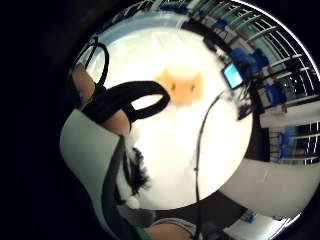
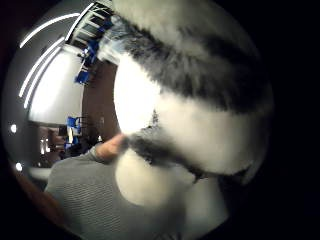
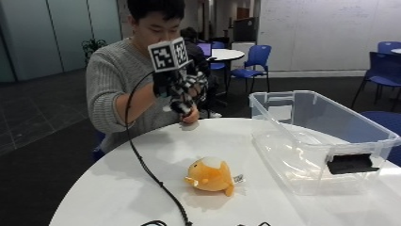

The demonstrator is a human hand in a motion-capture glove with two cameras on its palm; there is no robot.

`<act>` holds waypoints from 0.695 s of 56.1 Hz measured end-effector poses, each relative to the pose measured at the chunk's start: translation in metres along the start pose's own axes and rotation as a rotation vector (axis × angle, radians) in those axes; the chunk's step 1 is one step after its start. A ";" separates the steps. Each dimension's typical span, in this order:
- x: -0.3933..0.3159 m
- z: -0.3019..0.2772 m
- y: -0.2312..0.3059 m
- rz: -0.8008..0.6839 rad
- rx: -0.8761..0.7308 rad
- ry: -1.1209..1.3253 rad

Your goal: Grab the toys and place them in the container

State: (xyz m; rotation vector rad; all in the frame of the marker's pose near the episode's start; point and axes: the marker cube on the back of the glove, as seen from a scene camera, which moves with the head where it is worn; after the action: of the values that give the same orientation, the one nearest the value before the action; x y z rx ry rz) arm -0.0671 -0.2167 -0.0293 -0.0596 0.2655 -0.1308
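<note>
The gloved right hand [image 3: 172, 87] is up in the air at the upper middle of the frame, fingers curled around 1 black-and-white striped plush toy [image 3: 186, 96]. The orange plush toy [image 3: 211, 176] lies on the white desk [image 3: 113, 188] at the lower middle. The clear container [image 3: 316, 136] sits on the desk at the right.

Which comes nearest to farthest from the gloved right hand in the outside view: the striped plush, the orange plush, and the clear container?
1. Striped plush: gripped in the gloved right hand, raised above the table's far edge.
2. Orange plush: lying on the white table, toward the near side.
3. Clear container: on the table's right side in that view, looks farthest, though its nearest corner comes close to the orange plush's range.
</note>
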 end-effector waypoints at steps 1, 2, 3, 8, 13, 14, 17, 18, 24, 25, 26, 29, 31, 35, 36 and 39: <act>-0.001 -0.009 -0.007 -0.006 0.016 0.000; -0.002 -0.017 -0.014 -0.012 0.031 -0.001; -0.003 -0.024 -0.021 -0.018 0.043 -0.002; -0.012 -0.050 -0.056 -0.056 0.063 -0.019; -0.024 -0.054 -0.083 -0.075 0.041 -0.049; -0.027 -0.054 -0.090 -0.075 0.034 -0.061; -0.041 -0.050 -0.114 -0.099 0.008 -0.132; -0.045 -0.049 -0.122 -0.111 0.000 -0.157; -0.087 -0.032 -0.196 -0.094 -0.005 -0.208; -0.096 -0.027 -0.211 -0.082 -0.003 -0.197; -0.105 -0.021 -0.227 -0.074 -0.003 -0.177; -0.124 0.002 -0.267 -0.067 -0.020 -0.023; -0.138 0.020 -0.289 -0.063 -0.041 0.072; -0.171 0.050 -0.317 -0.092 -0.101 0.060; -0.177 0.055 -0.321 -0.108 -0.116 0.041; -0.182 0.069 -0.330 -0.141 -0.148 0.023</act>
State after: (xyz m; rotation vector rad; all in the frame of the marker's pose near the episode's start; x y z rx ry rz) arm -0.2623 -0.5157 0.1091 -0.2246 0.2937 -0.2521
